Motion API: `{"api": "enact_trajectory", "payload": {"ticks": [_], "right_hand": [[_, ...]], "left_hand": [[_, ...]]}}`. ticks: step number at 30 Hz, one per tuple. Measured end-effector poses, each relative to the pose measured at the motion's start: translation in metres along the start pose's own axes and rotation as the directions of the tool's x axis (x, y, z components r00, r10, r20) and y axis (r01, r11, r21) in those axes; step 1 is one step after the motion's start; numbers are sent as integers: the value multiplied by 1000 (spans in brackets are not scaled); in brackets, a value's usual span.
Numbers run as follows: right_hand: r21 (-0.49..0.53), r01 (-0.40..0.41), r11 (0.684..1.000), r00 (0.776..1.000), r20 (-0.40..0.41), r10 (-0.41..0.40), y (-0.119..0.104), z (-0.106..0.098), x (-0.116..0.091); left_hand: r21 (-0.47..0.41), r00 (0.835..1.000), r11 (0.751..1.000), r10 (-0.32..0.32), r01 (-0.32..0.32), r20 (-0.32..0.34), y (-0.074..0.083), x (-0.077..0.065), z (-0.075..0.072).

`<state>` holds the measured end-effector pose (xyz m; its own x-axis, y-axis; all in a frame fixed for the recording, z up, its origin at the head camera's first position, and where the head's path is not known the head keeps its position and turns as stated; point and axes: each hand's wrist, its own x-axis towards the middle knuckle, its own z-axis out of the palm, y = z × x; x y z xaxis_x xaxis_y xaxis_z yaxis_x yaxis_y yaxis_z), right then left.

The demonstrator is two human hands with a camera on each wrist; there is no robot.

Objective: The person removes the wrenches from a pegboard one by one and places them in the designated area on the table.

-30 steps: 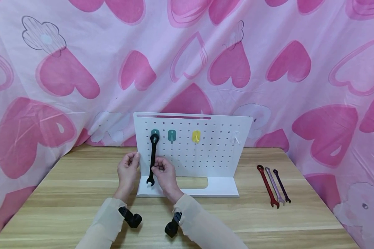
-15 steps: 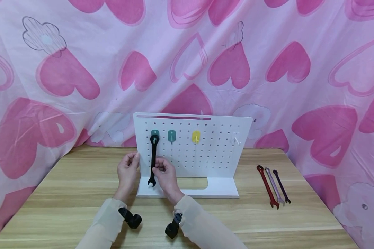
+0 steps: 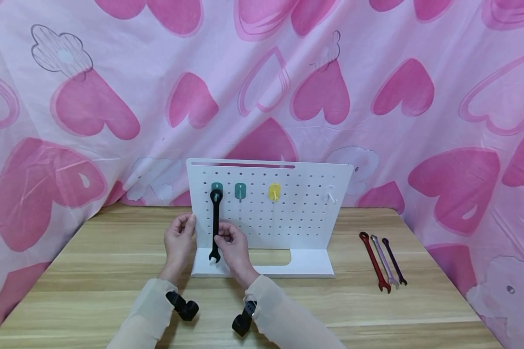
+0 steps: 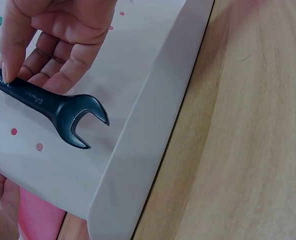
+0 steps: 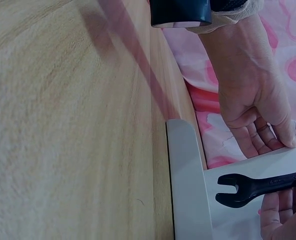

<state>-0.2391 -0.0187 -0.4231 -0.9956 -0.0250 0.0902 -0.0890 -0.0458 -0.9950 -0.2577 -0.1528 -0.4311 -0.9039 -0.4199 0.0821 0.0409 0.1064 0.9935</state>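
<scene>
A black wrench hangs by its ring end from the leftmost green hook on a white pegboard. My right hand pinches the lower part of its shaft between thumb and fingers. The open-ended jaw points down, close over the board's base; the left wrist view shows it near. At the pegboard's left edge, my left hand grips the rim, thumb on the edge and fingers curled, as the right wrist view shows.
Another green hook, a yellow hook and a clear hook are on the pegboard. On the wooden table's right lie a red wrench, a silver wrench and a dark purple wrench. A heart-patterned cloth hangs behind.
The black wrench's lower end has swung slightly right, and my right hand has shifted a little with it. The ring end stays on its hook; my left hand keeps its place.
</scene>
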Motion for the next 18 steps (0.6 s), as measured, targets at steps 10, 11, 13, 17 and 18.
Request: {"api": "enact_trajectory", "payload": {"ticks": [10,11,13,17,18], "right_hand": [[-8,-38,999,999,15,39,-1,-3,-4],[-7,-38,999,999,16,38,-2,-3,-4],[-6,-39,999,999,17,40,-2,-3,-5],[-2,-42,999,999,22,42,-3,-4,-6],[-2,-42,999,999,23,42,-3,-4,-6]], "left_hand": [[1,1000,1000,6,-6,0,0,-1,0],[0,1000,1000,4,-4,-1,0,-1,0],[-4,1000,1000,0,0,-1,0,-1,0],[-4,1000,1000,-5,5,2,1,-1,0],[-3,1000,1000,-3,3,2,1,-1,0]]}}
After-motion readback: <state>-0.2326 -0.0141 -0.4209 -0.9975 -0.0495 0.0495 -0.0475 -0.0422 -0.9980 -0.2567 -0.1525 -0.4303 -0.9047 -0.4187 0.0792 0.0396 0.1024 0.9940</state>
